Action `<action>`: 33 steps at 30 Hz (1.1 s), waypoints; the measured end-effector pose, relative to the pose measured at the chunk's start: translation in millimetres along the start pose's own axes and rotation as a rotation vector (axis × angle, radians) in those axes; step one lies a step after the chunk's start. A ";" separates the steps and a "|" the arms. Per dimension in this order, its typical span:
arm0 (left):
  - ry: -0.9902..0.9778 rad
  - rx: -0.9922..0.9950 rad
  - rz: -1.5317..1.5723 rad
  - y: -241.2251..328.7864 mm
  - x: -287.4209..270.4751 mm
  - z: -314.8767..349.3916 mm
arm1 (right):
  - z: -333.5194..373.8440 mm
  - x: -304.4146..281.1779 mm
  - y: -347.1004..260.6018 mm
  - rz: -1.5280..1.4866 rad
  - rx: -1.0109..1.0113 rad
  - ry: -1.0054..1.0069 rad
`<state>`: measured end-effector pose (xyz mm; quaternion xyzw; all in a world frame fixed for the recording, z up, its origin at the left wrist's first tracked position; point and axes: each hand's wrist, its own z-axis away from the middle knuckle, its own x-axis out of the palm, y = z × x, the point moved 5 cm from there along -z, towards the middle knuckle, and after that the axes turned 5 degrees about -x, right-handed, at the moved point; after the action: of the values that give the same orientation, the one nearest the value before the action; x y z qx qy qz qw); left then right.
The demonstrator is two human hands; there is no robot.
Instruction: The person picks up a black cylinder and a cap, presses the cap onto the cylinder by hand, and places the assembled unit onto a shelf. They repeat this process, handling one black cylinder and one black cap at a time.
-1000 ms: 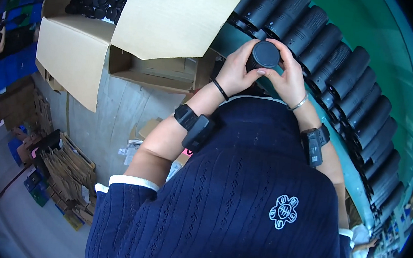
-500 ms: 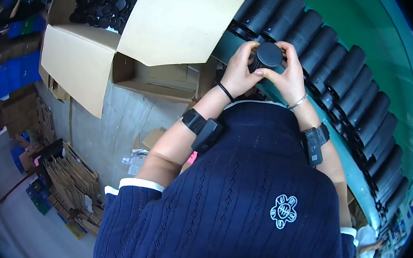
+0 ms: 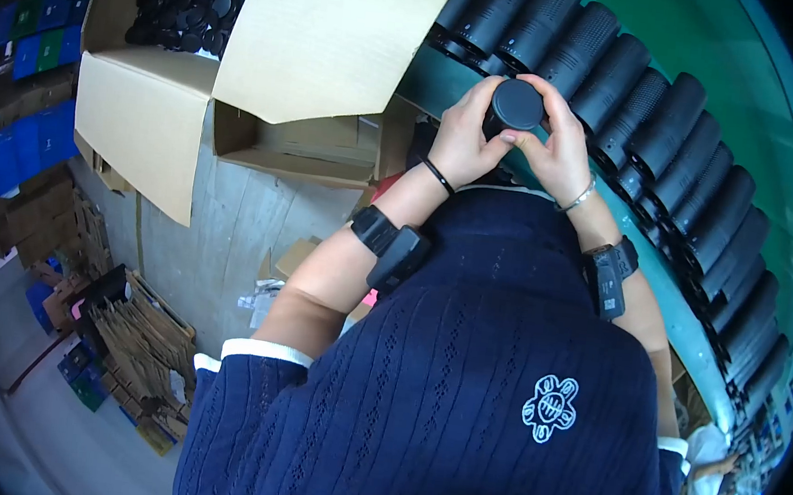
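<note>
Between both hands I hold a black cylinder, much like a lens barrel, its flat round black cap (image 3: 518, 104) facing up at me. My left hand (image 3: 462, 137) is closed round its left side, the thumb at the near edge. Closed on the opposite side is my right hand (image 3: 562, 149), its fingers along the cap's rim and its thumb close to the left thumb. Most of the cylinder's body is hidden under the cap and hands. Just beyond and to the right, many similar black cylinders (image 3: 613, 77) stand in rows on the green bench (image 3: 773, 102).
An open cardboard box (image 3: 142, 118) at the upper left holds a heap of round black caps (image 3: 186, 3). Its wide flap (image 3: 331, 36) reaches toward my left hand. Below the flap is another open carton (image 3: 299, 164). Folded cardboard (image 3: 140, 328) is stacked at the lower left.
Both hands stay on the capped cylinder, with the fingers and thumbs slightly shifted round the cap's rim. The view has moved a little, so the box and the rows appear slightly shifted.
</note>
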<state>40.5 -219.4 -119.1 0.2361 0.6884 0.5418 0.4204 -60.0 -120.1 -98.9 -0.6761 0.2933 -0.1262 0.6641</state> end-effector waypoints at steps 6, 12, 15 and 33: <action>-0.031 -0.003 -0.001 1.8 1.2 -14.1 | -4.2 -9.0 10.1 -0.193 0.164 -0.066; -0.224 0.064 0.015 24.8 -1.9 -20.6 | 4.8 -24.7 -6.4 -0.177 0.103 -0.098; -0.184 0.191 -0.047 22.1 5.3 -18.5 | 7.7 -24.1 -4.1 -0.126 0.091 -0.124; -0.300 -0.107 0.192 8.2 5.8 -21.7 | 9.9 -30.0 1.4 -0.288 0.164 -0.079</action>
<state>18.2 -224.4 -111.9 0.3563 0.5627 0.5740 0.4764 -78.6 -95.0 -94.5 -0.6589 0.1556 -0.2167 0.7033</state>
